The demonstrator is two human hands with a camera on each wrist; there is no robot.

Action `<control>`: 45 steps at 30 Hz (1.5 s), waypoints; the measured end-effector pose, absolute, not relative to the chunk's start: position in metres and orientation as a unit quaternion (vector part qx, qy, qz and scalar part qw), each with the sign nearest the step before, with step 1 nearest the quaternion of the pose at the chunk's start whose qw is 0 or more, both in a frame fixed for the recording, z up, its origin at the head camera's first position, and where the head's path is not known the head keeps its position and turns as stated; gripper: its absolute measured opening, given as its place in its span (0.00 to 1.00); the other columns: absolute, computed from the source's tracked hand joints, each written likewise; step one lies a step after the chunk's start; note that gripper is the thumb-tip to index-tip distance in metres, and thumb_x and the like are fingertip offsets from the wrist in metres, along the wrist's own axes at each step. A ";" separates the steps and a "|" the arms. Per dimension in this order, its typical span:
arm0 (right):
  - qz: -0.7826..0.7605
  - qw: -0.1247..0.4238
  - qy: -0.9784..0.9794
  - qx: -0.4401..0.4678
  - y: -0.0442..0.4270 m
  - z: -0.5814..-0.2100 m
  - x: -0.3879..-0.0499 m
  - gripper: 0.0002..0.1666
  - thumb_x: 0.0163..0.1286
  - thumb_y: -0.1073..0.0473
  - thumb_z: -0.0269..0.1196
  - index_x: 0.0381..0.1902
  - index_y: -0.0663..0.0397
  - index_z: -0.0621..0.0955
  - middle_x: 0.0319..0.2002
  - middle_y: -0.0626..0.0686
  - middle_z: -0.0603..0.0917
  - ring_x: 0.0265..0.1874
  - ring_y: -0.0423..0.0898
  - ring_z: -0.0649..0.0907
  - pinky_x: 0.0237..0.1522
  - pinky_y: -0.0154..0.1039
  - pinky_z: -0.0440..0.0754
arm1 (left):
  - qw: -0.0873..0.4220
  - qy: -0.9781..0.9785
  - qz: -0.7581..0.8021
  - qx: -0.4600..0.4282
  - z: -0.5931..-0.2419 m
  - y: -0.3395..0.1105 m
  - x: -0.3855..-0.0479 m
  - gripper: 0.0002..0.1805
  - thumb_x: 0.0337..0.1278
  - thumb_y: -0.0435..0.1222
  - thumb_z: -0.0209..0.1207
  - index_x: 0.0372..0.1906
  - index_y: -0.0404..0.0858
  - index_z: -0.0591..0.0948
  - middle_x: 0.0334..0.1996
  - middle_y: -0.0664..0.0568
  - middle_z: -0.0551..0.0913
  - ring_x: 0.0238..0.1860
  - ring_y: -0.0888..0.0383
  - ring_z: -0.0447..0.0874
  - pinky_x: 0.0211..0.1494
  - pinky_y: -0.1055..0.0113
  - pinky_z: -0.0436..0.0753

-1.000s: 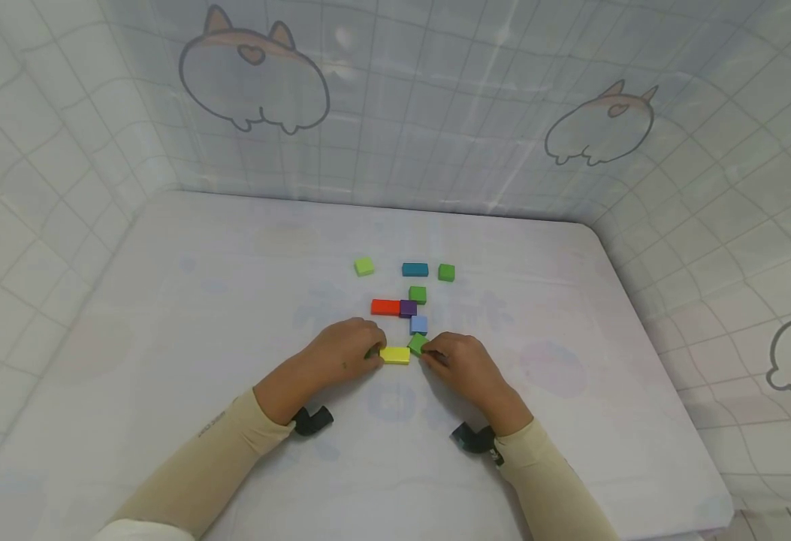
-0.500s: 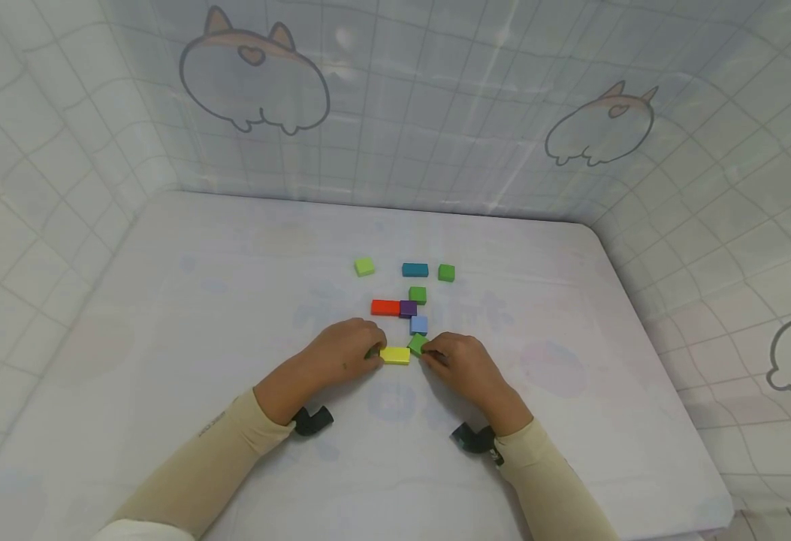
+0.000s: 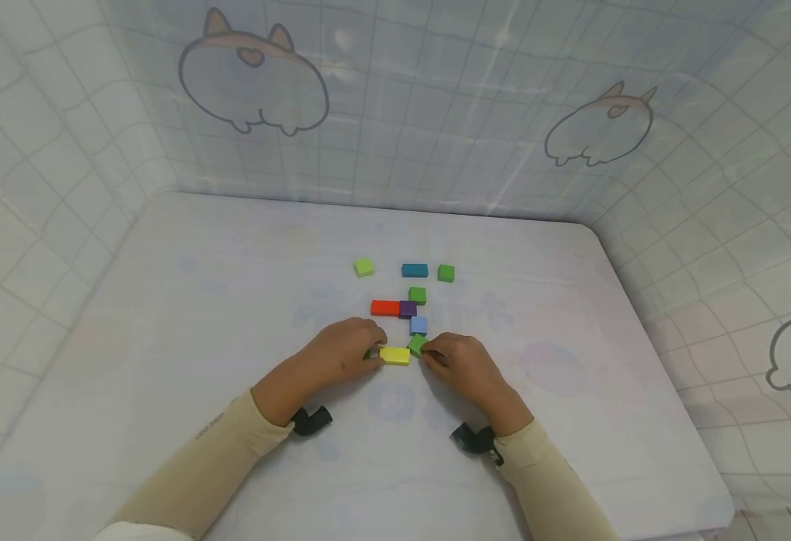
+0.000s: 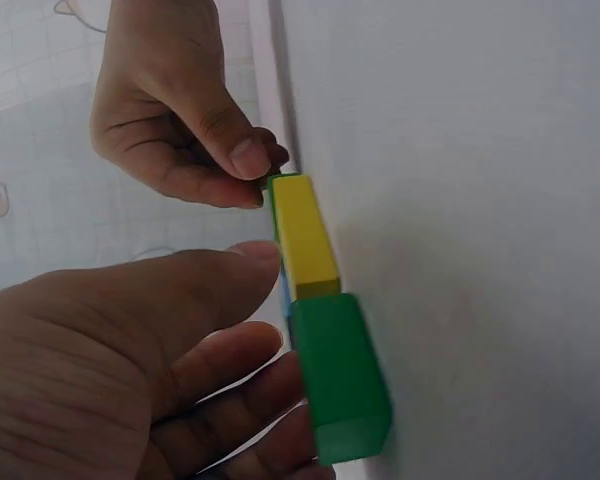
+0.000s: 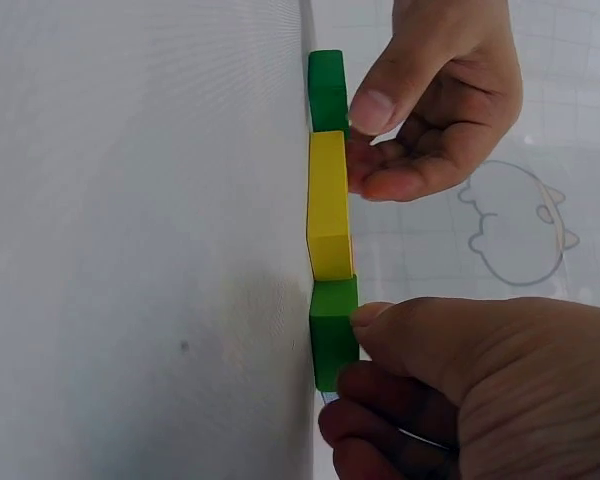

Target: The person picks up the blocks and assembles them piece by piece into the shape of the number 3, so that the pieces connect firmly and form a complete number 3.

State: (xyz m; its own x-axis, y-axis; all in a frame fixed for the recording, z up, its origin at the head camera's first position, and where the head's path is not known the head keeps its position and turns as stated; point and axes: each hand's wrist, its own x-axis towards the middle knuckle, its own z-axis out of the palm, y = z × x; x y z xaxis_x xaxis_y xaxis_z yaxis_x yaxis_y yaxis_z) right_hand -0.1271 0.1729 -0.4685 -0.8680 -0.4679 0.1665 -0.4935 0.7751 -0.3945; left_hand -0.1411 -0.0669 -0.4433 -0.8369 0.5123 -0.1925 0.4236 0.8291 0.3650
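In the head view my left hand (image 3: 341, 351) pinches the left end of a yellow rectangular block (image 3: 395, 356), thumb on the near side. Under that palm, mostly covered from above, sits a darker green block (image 4: 342, 375), end to end with the yellow one in the left wrist view. My right hand (image 3: 464, 364) pinches a small green block (image 5: 335, 333) between thumb and fingers. This block stands turned at an angle, its corner against the yellow block's right end. Just beyond it lies a light blue block (image 3: 418, 325).
Farther up the white table (image 3: 233, 270) a red block (image 3: 385, 308) abuts a purple block (image 3: 408, 309), with a green cube (image 3: 418, 295) behind. A lime block (image 3: 364, 267), a teal block (image 3: 415, 270) and another green cube (image 3: 445, 273) lie separately at the back.
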 end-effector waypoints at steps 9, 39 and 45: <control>0.210 0.059 -0.930 0.295 0.169 -0.462 -0.127 0.09 0.62 0.59 0.72 0.42 0.49 0.89 0.38 0.44 0.89 0.40 0.39 0.86 0.47 0.36 0.85 | 0.154 0.944 0.153 0.250 -0.435 -0.075 -0.142 0.24 0.55 0.48 0.70 0.56 0.46 0.83 0.52 0.57 0.83 0.52 0.58 0.77 0.62 0.58 0.79; 0.162 -0.005 -0.934 0.319 0.138 -0.458 -0.129 0.14 0.63 0.56 0.71 0.47 0.49 0.87 0.41 0.43 0.86 0.41 0.39 0.80 0.49 0.32 0.82 | 0.167 0.942 0.125 0.263 -0.437 -0.089 -0.140 0.15 0.56 0.42 0.70 0.48 0.44 0.85 0.38 0.60 0.81 0.38 0.61 0.74 0.51 0.64 0.80; 0.161 0.003 -0.933 0.322 0.138 -0.460 -0.129 0.14 0.62 0.57 0.72 0.47 0.49 0.88 0.40 0.43 0.87 0.41 0.39 0.80 0.50 0.32 0.83 | 0.161 0.944 0.131 0.257 -0.436 -0.089 -0.139 0.14 0.57 0.42 0.69 0.47 0.44 0.85 0.37 0.59 0.81 0.38 0.60 0.74 0.49 0.65 0.80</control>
State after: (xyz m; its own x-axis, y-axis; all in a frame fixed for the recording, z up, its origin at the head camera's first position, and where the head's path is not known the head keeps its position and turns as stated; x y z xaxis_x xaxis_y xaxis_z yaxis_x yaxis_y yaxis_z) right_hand -0.1286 0.1380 -0.4595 -0.7926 -0.5999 0.1089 -0.6016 0.7405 -0.2995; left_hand -0.1391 -0.0892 -0.4359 -0.8161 0.5272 -0.2368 0.4431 0.8338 0.3293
